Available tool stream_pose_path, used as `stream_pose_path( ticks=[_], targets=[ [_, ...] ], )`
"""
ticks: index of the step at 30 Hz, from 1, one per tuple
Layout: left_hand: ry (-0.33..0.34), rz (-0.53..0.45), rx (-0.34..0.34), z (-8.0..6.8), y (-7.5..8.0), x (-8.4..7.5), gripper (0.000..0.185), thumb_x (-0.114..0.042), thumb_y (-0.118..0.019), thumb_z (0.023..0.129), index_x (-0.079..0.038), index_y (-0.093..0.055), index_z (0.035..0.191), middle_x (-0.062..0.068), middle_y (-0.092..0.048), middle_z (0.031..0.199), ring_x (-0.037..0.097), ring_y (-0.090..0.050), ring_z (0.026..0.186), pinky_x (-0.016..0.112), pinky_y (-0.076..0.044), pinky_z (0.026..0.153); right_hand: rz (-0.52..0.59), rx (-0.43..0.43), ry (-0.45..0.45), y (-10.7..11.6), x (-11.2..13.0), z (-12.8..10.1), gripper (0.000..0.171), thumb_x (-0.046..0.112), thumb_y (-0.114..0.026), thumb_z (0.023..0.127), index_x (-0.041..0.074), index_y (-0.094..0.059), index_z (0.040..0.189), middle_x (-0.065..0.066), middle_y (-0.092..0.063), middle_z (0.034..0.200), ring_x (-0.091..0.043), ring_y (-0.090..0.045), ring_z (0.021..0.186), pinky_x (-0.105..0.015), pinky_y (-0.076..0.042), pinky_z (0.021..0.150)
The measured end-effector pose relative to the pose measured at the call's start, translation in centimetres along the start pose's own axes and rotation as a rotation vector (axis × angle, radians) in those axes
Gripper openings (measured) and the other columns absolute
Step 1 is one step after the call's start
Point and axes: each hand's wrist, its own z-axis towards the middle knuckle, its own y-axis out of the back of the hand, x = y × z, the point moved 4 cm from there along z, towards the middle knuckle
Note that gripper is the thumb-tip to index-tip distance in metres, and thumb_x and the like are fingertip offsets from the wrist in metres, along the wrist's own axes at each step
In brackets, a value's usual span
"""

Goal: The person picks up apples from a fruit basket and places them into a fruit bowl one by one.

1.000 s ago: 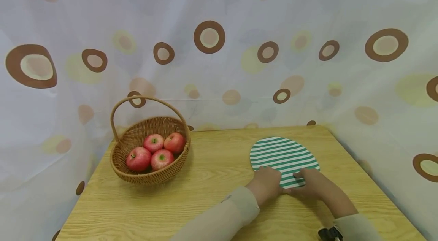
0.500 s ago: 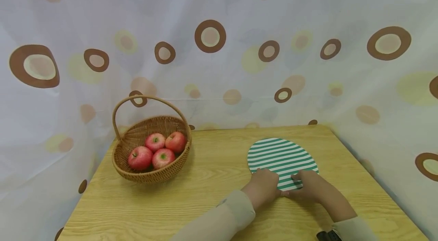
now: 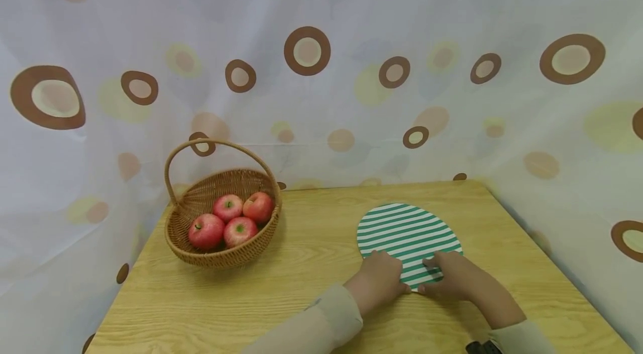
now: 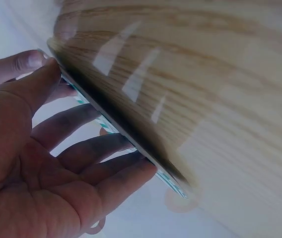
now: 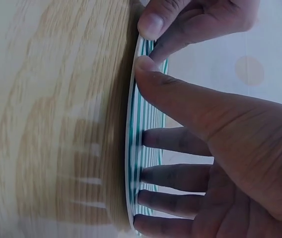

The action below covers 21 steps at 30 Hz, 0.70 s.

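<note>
A round placemat (image 3: 402, 231) with green and white stripes lies on the right part of the wooden table in the head view. My left hand (image 3: 379, 281) rests at its near left edge. On the near right edge is my right hand (image 3: 454, 276), its thumb close to the left thumb. The left wrist view shows the fingertips (image 4: 148, 166) and thumb along the placemat's rim. From the right wrist, the fingers (image 5: 176, 178) look nearly straight, tips on the striped top, while the thumb (image 5: 146, 69) presses the rim.
A wicker basket (image 3: 221, 261) with a tall handle stands at the left of the table (image 3: 301, 242). Several red apples (image 3: 206, 231) lie in it. A white curtain (image 3: 341, 24) with brown and yellow dots hangs behind and at both sides.
The placemat has slid a little left and toward the near edge, with both hands on it. My left hand has shifted left, opening a small gap between the thumbs.
</note>
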Motion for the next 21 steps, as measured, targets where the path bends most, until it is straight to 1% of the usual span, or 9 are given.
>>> stream_pose_path(
  ticks=[3, 4, 7, 10, 12, 15, 18, 21],
  targets=[
    [-0.002, -0.017, -0.002, -0.2, 0.0, 0.2, 0.037, -0.056, -0.074, 0.095, -0.019, -0.079, 0.097, -0.01, -0.077, 0.09, 0.006, -0.071, 0.096, 0.03, -0.054, 0.11, 0.013, 0.025, -0.009, 0.2, 0.2, -0.2, 0.072, 0.045, -0.089, 0.085, -0.004, -0.07, 0.135, -0.034, -0.062, 0.142, -0.057, -0.056, 0.133, -0.07, -0.048, 0.108],
    [-0.009, -0.023, -0.003, -0.3, -0.1, 0.2, 0.036, -0.056, -0.075, 0.095, -0.019, -0.079, 0.096, -0.01, -0.075, 0.087, 0.005, -0.069, 0.09, 0.029, -0.055, 0.108, 0.016, 0.033, -0.012, 0.2, 0.2, -0.2, 0.072, 0.044, -0.089, 0.085, -0.003, -0.069, 0.135, -0.035, -0.06, 0.144, -0.058, -0.054, 0.135, -0.071, -0.047, 0.109],
    [-0.02, -0.035, -0.005, -0.5, -0.2, 0.5, 0.036, -0.055, -0.076, 0.094, -0.019, -0.078, 0.097, -0.01, -0.073, 0.083, 0.005, -0.063, 0.082, 0.026, -0.055, 0.1, 0.029, 0.053, -0.023, 0.2, 0.5, -0.3, 0.071, 0.043, -0.089, 0.086, -0.002, -0.069, 0.137, -0.037, -0.055, 0.148, -0.059, -0.05, 0.138, -0.073, -0.044, 0.111],
    [-0.023, -0.04, -0.005, -0.8, -0.3, 0.8, 0.036, -0.055, -0.077, 0.094, -0.018, -0.078, 0.097, -0.01, -0.071, 0.081, 0.005, -0.06, 0.078, 0.026, -0.056, 0.096, 0.026, 0.065, -0.022, 0.1, 0.9, -0.4, 0.071, 0.042, -0.089, 0.086, -0.002, -0.068, 0.138, -0.037, -0.056, 0.148, -0.059, -0.051, 0.138, -0.072, -0.044, 0.111],
    [-0.022, -0.044, -0.001, -1.1, -0.3, 0.9, 0.036, -0.054, -0.077, 0.094, -0.018, -0.078, 0.096, -0.009, -0.072, 0.082, 0.005, -0.063, 0.079, 0.027, -0.056, 0.099, 0.028, 0.072, -0.029, -0.1, 1.2, -0.4, 0.071, 0.042, -0.088, 0.086, -0.002, -0.067, 0.138, -0.035, -0.057, 0.148, -0.058, -0.052, 0.138, -0.072, -0.044, 0.112],
    [-0.024, -0.055, 0.006, -1.6, -0.1, 1.0, 0.036, -0.054, -0.077, 0.093, -0.018, -0.079, 0.096, -0.008, -0.077, 0.086, 0.005, -0.072, 0.088, 0.031, -0.056, 0.108, 0.025, 0.071, -0.027, -0.3, 1.6, -0.6, 0.071, 0.042, -0.089, 0.086, -0.002, -0.067, 0.138, -0.036, -0.057, 0.147, -0.058, -0.052, 0.137, -0.072, -0.044, 0.111],
    [-0.033, -0.049, 0.008, -2.0, -0.2, 1.1, 0.037, -0.054, -0.077, 0.093, -0.018, -0.081, 0.097, -0.007, -0.079, 0.09, 0.008, -0.076, 0.096, 0.034, -0.054, 0.113, 0.027, 0.059, -0.024, -0.5, 2.1, -0.9, 0.072, 0.042, -0.089, 0.086, -0.003, -0.068, 0.137, -0.038, -0.056, 0.147, -0.059, -0.052, 0.136, -0.073, -0.044, 0.111],
    [-0.041, -0.041, -0.003, -2.6, -0.4, 1.2, 0.037, -0.055, -0.077, 0.092, -0.018, -0.081, 0.096, -0.009, -0.079, 0.088, 0.006, -0.075, 0.094, 0.034, -0.053, 0.114, 0.031, 0.05, -0.019, -0.7, 2.6, -1.3, 0.073, 0.042, -0.089, 0.086, -0.004, -0.067, 0.138, -0.04, -0.053, 0.148, -0.062, -0.05, 0.137, -0.075, -0.043, 0.11]
  ],
)
